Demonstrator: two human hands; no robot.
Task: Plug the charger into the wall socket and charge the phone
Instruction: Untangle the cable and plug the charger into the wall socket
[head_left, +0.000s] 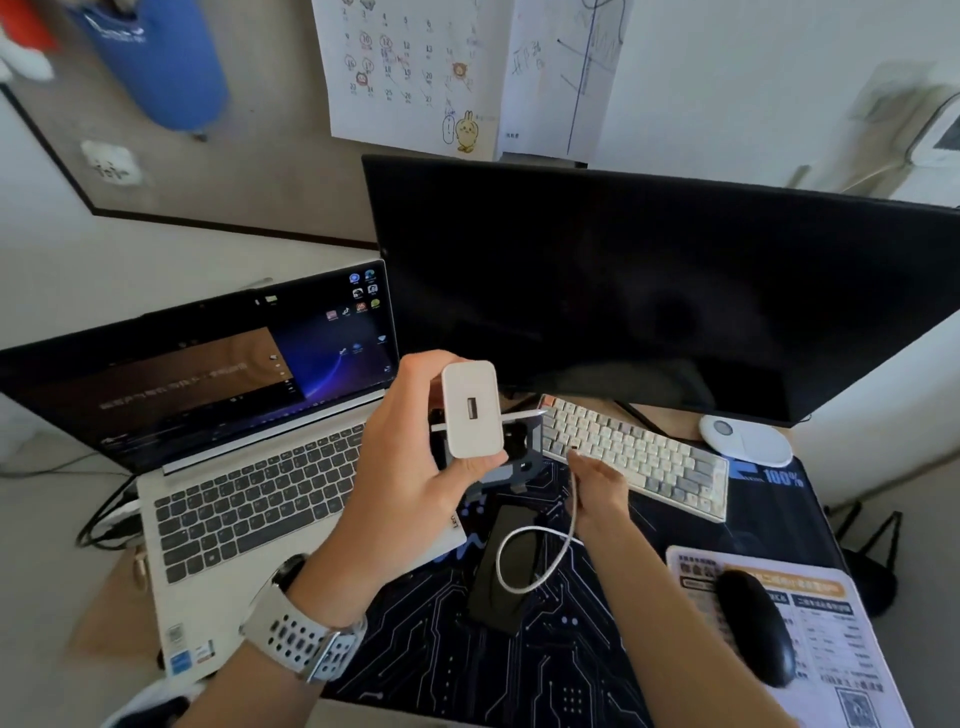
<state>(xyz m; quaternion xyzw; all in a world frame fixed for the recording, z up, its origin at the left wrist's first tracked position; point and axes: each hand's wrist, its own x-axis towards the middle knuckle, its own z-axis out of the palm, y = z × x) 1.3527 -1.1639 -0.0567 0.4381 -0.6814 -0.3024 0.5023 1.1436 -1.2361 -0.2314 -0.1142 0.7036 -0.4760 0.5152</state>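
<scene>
My left hand (400, 467) holds a white charger block (471, 409) upright above the desk, its USB port facing me. My right hand (597, 491) pinches one end of a white cable (540, 558), which loops down over a black phone (506, 566) lying flat on the dark desk mat (467, 670). Cable and charger are apart. A white wall socket (110, 163) sits on the wall at the upper left, blurred.
An open laptop (249, 467) stands at the left and a large dark monitor (649, 291) behind. A white keyboard (639, 457), a white round device (745, 439) and a black mouse (756, 623) on a printed sheet lie at the right. A grey stand (519, 457) sits behind the charger.
</scene>
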